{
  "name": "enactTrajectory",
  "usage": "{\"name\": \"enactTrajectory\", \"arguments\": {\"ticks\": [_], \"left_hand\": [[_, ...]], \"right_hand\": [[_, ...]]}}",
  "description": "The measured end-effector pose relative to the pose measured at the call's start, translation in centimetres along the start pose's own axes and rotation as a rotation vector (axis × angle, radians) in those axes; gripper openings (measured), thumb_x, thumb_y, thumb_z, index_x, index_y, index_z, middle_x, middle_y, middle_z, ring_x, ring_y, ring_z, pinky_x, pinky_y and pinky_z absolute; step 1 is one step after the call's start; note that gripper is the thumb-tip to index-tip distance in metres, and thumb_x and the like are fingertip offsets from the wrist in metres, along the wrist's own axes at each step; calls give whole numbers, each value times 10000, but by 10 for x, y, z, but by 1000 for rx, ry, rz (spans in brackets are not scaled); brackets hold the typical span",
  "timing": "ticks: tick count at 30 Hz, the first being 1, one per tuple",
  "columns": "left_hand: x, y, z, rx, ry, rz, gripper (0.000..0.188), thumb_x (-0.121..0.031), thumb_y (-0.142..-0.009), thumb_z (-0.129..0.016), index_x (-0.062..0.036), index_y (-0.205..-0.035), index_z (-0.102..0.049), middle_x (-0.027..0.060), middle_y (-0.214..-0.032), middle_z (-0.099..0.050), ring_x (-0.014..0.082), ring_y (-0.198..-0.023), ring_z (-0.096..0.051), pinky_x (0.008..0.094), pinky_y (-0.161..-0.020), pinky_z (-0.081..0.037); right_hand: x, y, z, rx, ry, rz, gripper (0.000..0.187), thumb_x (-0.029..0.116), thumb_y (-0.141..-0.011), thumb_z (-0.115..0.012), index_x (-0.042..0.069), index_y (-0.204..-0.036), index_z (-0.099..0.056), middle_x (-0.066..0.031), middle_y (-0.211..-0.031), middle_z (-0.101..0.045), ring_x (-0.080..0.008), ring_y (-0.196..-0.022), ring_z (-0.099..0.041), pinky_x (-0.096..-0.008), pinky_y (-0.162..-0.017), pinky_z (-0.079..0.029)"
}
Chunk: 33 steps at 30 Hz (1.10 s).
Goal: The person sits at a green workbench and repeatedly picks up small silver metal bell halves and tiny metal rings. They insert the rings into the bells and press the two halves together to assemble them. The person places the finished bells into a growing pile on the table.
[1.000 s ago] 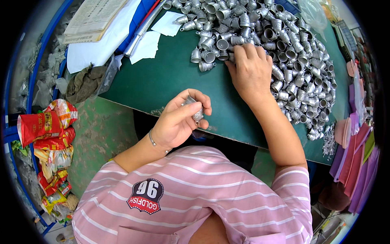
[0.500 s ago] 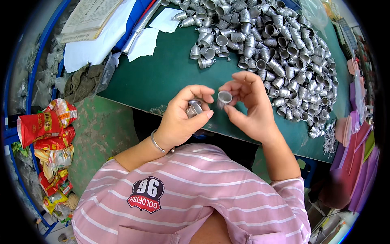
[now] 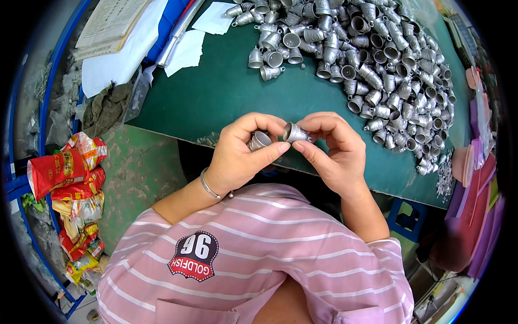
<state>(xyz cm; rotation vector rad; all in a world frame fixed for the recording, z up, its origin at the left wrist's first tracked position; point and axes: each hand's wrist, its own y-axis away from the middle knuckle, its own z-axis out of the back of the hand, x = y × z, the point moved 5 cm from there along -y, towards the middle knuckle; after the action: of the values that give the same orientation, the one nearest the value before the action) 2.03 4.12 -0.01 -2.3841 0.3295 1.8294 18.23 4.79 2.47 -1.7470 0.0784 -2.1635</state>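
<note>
Bell [image 3: 298,133] sits pinched in our right grip [image 3: 341,151]; our left grip [image 3: 237,154] cradles another bell [image 3: 259,141], apparently tucked out of its way.

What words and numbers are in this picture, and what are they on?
Shirt badge: white letters and a big white number, upside down here; I won't copy them out.
Printed pages: rows of dark print, too small to read.
Red packet: yellow printing, too small to read clearly.
Silver bell-shaped pieces: raised patterns; no letters I can make out.
</note>
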Motion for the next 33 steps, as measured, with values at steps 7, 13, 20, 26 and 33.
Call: {"name": "enactTrajectory", "arguments": {"ticks": [7, 13, 20, 26, 33], "left_hand": [[1, 1, 0, 17, 17, 168, 304, -6, -773, -705, -4, -1054, -588, 16, -969, -601, 40, -777, -520, 189, -689, -447], [2, 0, 1, 3, -15, 47, 321, 15, -767, -693, -14, -1068, -584, 2, -931, -596, 25, -740, -505, 176, -624, -436], [1, -1, 0, -10, -41, 59, 319, 11, -769, -692, -13, -1067, -582, 1, -903, -602, 21, -722, -500, 173, -611, -437], [-3, 0, 0, 1, 30, 200, 297, -37, -785, -710, -8, -1055, -591, 11, -941, -605, 32, -744, -509, 181, -638, -442], [5, 1, 3, -11, -7, 52, 322, -13, -760, -724, -33, -1050, -585, 7, -973, -600, 41, -775, -508, 185, -663, -442]], "right_hand": [[3, 1, -2, -76, -10, -2, 325, -23, -705, -729, 12, -984, -565, -70, -890, -619, -136, -754, -590, -245, -661, -490], [-3, 0, 0, -85, -104, -81, 292, 44, -777, -712, -13, -1029, -575, -81, -888, -611, -137, -758, -599, -241, -647, -492], [5, -1, 0, -7, 29, 29, 220, 23, -781, -701, -23, -971, -601, -114, -929, -601, -148, -740, -606, -249, -636, -509], [5, 2, -2, -18, -84, 89, 345, -79, -744, -661, -15, -1067, -559, -119, -1030, -575, -170, -862, -594, -271, -722, -516], [11, -3, 2, 62, -11, -17, 286, -22, -775, -660, -8, -1048, -577, -110, -1001, -589, -176, -852, -595, -259, -684, -496]]}}
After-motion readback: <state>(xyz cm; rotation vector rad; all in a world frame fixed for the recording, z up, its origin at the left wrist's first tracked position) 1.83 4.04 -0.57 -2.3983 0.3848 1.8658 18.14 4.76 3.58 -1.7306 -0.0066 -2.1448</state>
